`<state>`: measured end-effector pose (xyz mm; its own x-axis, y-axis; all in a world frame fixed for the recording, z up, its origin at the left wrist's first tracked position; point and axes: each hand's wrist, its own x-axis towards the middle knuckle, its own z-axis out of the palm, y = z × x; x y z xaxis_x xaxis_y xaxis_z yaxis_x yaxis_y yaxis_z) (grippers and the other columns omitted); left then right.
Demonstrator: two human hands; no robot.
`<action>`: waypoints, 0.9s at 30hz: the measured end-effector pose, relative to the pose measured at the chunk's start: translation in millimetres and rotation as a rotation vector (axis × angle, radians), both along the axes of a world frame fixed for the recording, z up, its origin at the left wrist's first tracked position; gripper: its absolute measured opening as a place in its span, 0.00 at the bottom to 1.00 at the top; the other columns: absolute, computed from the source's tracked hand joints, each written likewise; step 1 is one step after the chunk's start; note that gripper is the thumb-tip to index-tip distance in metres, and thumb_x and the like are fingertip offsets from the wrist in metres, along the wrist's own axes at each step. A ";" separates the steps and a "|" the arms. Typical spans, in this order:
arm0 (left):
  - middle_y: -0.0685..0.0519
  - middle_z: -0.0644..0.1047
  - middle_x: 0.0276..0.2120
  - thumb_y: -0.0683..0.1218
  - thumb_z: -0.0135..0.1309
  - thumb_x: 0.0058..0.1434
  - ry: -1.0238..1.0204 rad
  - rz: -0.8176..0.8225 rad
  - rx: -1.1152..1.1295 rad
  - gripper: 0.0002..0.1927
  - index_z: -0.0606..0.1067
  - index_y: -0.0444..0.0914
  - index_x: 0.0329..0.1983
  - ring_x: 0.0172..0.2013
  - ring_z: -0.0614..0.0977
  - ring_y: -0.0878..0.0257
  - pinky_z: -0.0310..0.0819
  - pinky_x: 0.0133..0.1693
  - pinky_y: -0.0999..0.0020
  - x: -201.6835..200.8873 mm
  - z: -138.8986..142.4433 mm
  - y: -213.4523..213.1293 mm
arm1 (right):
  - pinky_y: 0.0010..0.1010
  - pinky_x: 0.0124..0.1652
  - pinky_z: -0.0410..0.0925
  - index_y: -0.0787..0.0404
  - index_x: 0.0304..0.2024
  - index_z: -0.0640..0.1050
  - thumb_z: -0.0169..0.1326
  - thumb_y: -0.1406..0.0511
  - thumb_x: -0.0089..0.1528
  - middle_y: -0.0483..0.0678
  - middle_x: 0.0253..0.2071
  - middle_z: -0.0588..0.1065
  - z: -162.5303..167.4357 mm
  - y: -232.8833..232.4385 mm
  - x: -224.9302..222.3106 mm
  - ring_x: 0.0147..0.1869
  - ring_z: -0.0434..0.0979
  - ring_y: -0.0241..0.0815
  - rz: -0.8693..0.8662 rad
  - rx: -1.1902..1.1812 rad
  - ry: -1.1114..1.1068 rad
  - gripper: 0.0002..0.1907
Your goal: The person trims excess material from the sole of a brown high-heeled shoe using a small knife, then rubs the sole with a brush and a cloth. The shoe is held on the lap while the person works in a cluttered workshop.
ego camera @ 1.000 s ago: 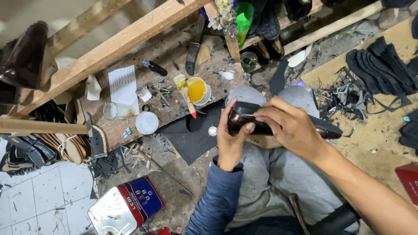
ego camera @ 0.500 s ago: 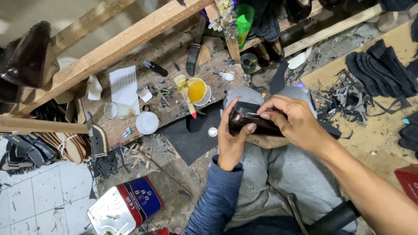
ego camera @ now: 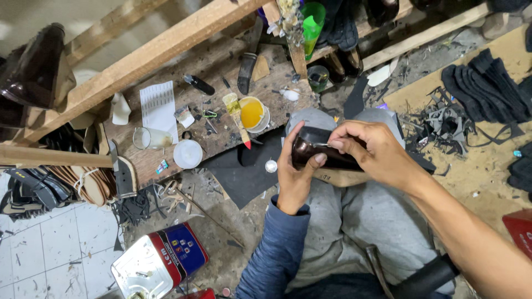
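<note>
A dark brown leather shoe (ego camera: 318,155) rests on my lap, over grey trousers. My left hand (ego camera: 296,171) grips its toe end from below, thumb on the upper. My right hand (ego camera: 371,152) lies over the top of the shoe and pinches a small metal tool (ego camera: 320,144) against the upper. Both hands are in contact with the shoe; its heel end is hidden beneath my right hand.
A low wooden bench (ego camera: 216,119) ahead holds a pot of yellow glue (ego camera: 253,113) with a brush (ego camera: 237,116), a white lid (ego camera: 188,153), a glass (ego camera: 145,138) and paper. An open tin (ego camera: 158,266) sits on the floor. Black leather scraps (ego camera: 443,122) lie at the right.
My right hand has shifted slightly left along the shoe's top, towards the toe. The left hand keeps its grip.
</note>
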<state>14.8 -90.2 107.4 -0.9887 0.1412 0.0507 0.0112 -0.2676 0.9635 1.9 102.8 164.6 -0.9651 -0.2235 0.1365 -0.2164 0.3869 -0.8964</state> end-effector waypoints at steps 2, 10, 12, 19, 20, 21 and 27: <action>0.51 0.76 0.52 0.43 0.65 0.61 0.036 0.002 -0.011 0.38 0.64 0.34 0.74 0.51 0.78 0.65 0.74 0.55 0.71 0.2 0.2 -0.9 | 0.29 0.33 0.66 0.65 0.38 0.80 0.59 0.70 0.62 0.47 0.30 0.75 4.0 0.9 2.8 0.30 0.73 0.39 -0.051 0.033 0.017 0.04; 0.51 0.75 0.54 0.45 0.66 0.60 0.039 0.000 0.015 0.40 0.63 0.34 0.73 0.52 0.78 0.65 0.73 0.56 0.70 2.2 -1.3 0.1 | 0.34 0.37 0.71 0.64 0.39 0.80 0.61 0.73 0.58 0.50 0.36 0.74 6.2 -1.6 21.3 0.38 0.79 0.46 -0.075 0.187 0.342 0.07; 0.50 0.76 0.54 0.44 0.66 0.60 0.055 0.010 -0.018 0.39 0.64 0.33 0.73 0.52 0.78 0.65 0.74 0.56 0.70 2.8 -1.9 0.2 | 0.36 0.36 0.70 0.63 0.39 0.81 0.61 0.73 0.58 0.52 0.35 0.73 4.1 -6.2 21.3 0.36 0.79 0.50 -0.078 0.227 0.339 0.07; 0.50 0.76 0.53 0.43 0.65 0.61 0.053 -0.002 0.006 0.39 0.63 0.34 0.74 0.51 0.79 0.64 0.74 0.56 0.70 1.7 -1.4 0.0 | 0.39 0.37 0.70 0.66 0.42 0.77 0.56 0.77 0.58 0.54 0.37 0.74 17.3 -6.6 8.6 0.38 0.78 0.55 0.042 0.266 0.319 0.10; 0.50 0.76 0.53 0.43 0.65 0.61 0.051 0.000 0.003 0.39 0.63 0.34 0.74 0.51 0.78 0.65 0.74 0.56 0.70 2.0 -1.3 -0.1 | 0.39 0.37 0.70 0.67 0.42 0.77 0.58 0.76 0.58 0.54 0.37 0.74 19.4 -5.8 7.6 0.39 0.78 0.55 0.054 0.225 0.322 0.09; 0.50 0.76 0.53 0.44 0.66 0.61 0.051 0.003 0.001 0.39 0.63 0.34 0.73 0.51 0.78 0.65 0.74 0.56 0.70 1.9 -1.3 -0.1 | 0.39 0.38 0.69 0.67 0.42 0.76 0.59 0.75 0.59 0.54 0.38 0.74 20.8 -5.3 7.5 0.40 0.77 0.56 0.069 0.186 0.328 0.10; 0.50 0.76 0.53 0.44 0.67 0.60 0.019 0.007 0.001 0.40 0.64 0.34 0.74 0.51 0.78 0.64 0.74 0.55 0.70 2.7 -2.6 -2.1 | 0.33 0.38 0.69 0.64 0.38 0.79 0.62 0.74 0.58 0.51 0.34 0.73 15.0 -3.8 15.9 0.37 0.77 0.47 -0.052 0.123 0.311 0.07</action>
<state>17.5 -92.3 104.7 -0.9885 0.1346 0.0694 0.0310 -0.2689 0.9627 17.9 98.9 179.6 -0.8919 -0.2080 0.4016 -0.4495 0.5063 -0.7360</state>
